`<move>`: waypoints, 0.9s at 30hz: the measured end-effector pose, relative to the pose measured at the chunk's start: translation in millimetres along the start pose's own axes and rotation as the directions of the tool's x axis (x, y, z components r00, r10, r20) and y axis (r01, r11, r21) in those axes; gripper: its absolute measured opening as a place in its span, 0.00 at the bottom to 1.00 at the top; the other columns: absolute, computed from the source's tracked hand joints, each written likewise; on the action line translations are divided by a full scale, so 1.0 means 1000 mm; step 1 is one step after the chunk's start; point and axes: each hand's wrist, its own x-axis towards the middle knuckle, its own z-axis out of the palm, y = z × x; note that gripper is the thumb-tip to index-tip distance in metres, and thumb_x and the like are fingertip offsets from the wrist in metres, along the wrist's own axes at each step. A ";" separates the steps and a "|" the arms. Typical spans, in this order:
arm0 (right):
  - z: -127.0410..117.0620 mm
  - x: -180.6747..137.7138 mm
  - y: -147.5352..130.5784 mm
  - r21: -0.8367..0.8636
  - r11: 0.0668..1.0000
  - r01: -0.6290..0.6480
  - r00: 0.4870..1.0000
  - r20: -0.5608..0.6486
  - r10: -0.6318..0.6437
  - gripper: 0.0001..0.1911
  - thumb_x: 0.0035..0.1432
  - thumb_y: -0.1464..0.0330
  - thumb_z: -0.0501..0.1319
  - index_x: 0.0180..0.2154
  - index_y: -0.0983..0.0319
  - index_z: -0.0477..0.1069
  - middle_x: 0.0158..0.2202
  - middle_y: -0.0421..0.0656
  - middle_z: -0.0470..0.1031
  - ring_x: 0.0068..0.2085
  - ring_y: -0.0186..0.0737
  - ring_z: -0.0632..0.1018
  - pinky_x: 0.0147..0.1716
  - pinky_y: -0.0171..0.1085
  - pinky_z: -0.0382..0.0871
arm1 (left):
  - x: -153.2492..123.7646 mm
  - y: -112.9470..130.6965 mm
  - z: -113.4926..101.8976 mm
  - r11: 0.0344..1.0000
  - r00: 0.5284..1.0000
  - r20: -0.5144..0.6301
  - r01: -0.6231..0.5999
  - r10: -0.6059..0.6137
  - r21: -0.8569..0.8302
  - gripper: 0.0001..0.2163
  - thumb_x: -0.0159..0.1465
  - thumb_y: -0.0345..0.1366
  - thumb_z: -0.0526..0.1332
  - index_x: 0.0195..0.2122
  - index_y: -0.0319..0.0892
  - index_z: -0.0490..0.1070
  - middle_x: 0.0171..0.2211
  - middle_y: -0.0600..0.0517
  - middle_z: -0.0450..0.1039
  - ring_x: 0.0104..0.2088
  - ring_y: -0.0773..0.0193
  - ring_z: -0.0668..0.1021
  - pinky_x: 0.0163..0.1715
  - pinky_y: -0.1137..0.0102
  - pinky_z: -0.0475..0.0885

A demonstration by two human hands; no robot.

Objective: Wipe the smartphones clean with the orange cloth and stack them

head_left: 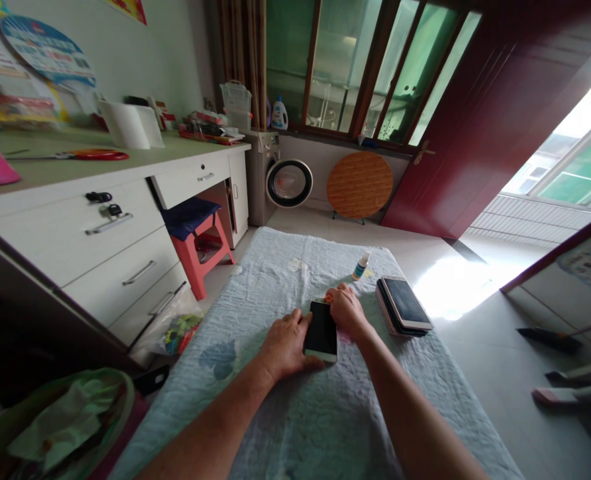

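**Phone (322, 337) flat at the clock's centre, a hand on either side**

The phone lies screen up on a cloth-covered surface (270, 273), with twelve o'clock pointing away from the person. At nine o'clock the left hand (286, 343) grips it, fingers along the left edge and thumb by the lower edge. At one o'clock the right hand (348, 312) has its fingers bunched narrowly on an orange item (328, 299), mostly hidden, against the top right corner.

A hard push from the right hand could turn or slide the phone if the left grip slackened, since the quilted cloth looks soft and loose. A tug on that cloth might topple the slim bottle (360, 267), upright beyond at one o'clock. The stack (404, 305) between two and three o'clock could slip apart if the right forearm swung into it, its layers being unevenly aligned.

Counted: one phone between the hands, one orange item, one bottle, one stack. The stack holds at least two devices; its exact number cannot be told.
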 end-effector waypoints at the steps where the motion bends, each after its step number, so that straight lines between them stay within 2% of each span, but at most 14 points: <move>1: 0.000 0.002 -0.004 0.002 1.000 0.018 1.000 0.005 -0.018 0.14 0.58 0.74 0.52 0.39 0.61 0.75 0.40 0.47 0.68 0.42 0.41 0.68 0.37 0.34 0.57 | 0.000 0.000 0.000 1.000 1.000 0.003 0.006 -0.006 -0.001 0.41 0.46 0.61 0.66 0.57 0.43 0.62 0.48 0.44 0.67 0.46 0.48 0.74 0.47 0.60 0.68; 8: 0.002 0.013 -0.029 -0.018 0.995 0.094 0.995 0.044 -0.093 0.14 0.58 0.74 0.52 0.39 0.60 0.75 0.42 0.48 0.68 0.44 0.43 0.68 0.38 0.34 0.58 | 0.000 0.001 0.002 1.000 1.000 -0.008 0.026 -0.026 -0.007 0.39 0.45 0.59 0.67 0.55 0.44 0.64 0.46 0.45 0.68 0.44 0.47 0.74 0.45 0.58 0.69; 12: -0.002 0.012 -0.015 -0.034 0.996 0.087 0.995 0.053 -0.086 0.14 0.58 0.74 0.53 0.41 0.60 0.75 0.42 0.48 0.69 0.44 0.44 0.68 0.39 0.35 0.58 | -0.002 0.003 -0.002 1.000 1.000 -0.009 0.023 -0.023 -0.011 0.39 0.46 0.60 0.65 0.55 0.43 0.64 0.46 0.44 0.68 0.44 0.47 0.74 0.45 0.59 0.69; 19: -0.006 0.004 0.019 -0.059 0.998 0.005 0.999 0.053 -0.002 0.14 0.57 0.75 0.54 0.40 0.62 0.76 0.39 0.48 0.70 0.42 0.42 0.69 0.38 0.34 0.58 | -0.002 0.002 0.001 1.000 1.000 -0.021 0.003 -0.003 -0.011 0.42 0.46 0.62 0.65 0.57 0.43 0.62 0.47 0.43 0.67 0.46 0.47 0.74 0.46 0.60 0.68; 23: -0.006 0.004 0.019 -0.062 0.998 -0.003 0.999 0.050 0.006 0.14 0.57 0.75 0.54 0.40 0.63 0.76 0.40 0.49 0.70 0.43 0.42 0.69 0.38 0.34 0.58 | -0.001 0.001 0.001 1.000 1.000 -0.009 0.004 -0.004 -0.021 0.43 0.45 0.63 0.65 0.58 0.43 0.61 0.48 0.43 0.67 0.46 0.47 0.74 0.47 0.60 0.68; 27: -0.005 0.008 0.004 -0.062 0.998 0.030 0.998 0.055 -0.027 0.14 0.57 0.76 0.53 0.39 0.64 0.75 0.40 0.49 0.70 0.43 0.43 0.69 0.39 0.35 0.58 | -0.001 0.001 -0.002 1.000 1.000 0.019 0.014 -0.014 -0.021 0.42 0.45 0.62 0.65 0.58 0.45 0.61 0.50 0.44 0.66 0.48 0.47 0.73 0.48 0.61 0.67</move>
